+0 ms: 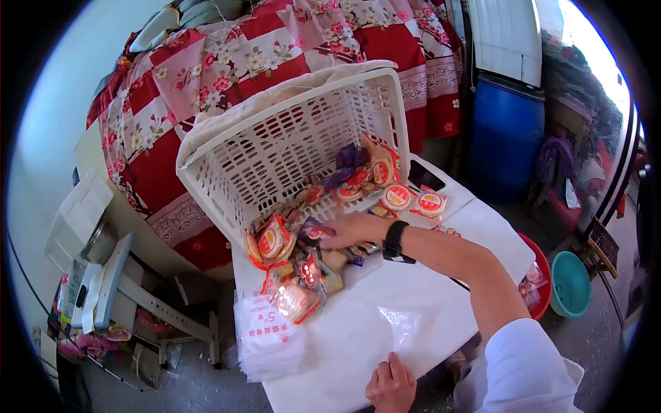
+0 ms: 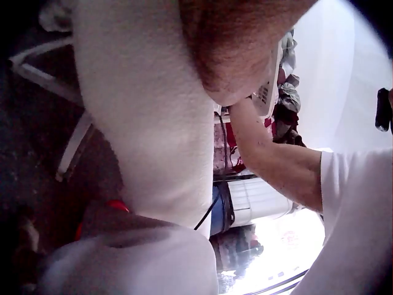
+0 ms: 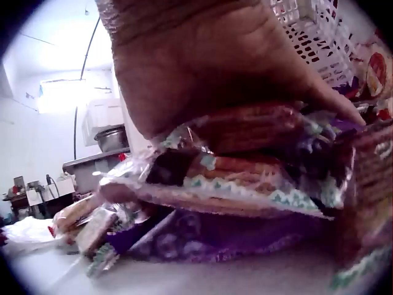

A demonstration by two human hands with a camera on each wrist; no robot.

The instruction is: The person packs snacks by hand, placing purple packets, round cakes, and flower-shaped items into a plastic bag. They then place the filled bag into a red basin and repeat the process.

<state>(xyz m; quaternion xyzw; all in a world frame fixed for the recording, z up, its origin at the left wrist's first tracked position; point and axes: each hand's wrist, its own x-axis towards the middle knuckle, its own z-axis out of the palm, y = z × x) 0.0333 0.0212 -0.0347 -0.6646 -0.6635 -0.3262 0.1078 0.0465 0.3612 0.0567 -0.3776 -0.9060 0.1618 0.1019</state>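
Note:
My right hand (image 1: 344, 230) reaches into a heap of wrapped snacks at the mouth of a tipped white plastic basket (image 1: 289, 148). Its fingers hold a purple snack packet (image 1: 313, 229). In the right wrist view the palm (image 3: 215, 67) arches over clear-wrapped biscuits (image 3: 239, 169), hiding most fingertips. By the table's near edge, my left hand (image 1: 391, 385) has its fingers curled at the lower end of a clear plastic bag (image 1: 406, 327) lying flat. Only the heel of that hand (image 2: 230, 80) shows in the left wrist view.
A stack of printed plastic bags (image 1: 272, 337) lies at the left of the white-covered table (image 1: 365, 310). More red-and-clear round biscuit packets (image 1: 396, 197) spill toward the right. A red basin (image 1: 540, 282), green basin (image 1: 570, 283) and blue barrel (image 1: 506, 144) stand on the floor at right.

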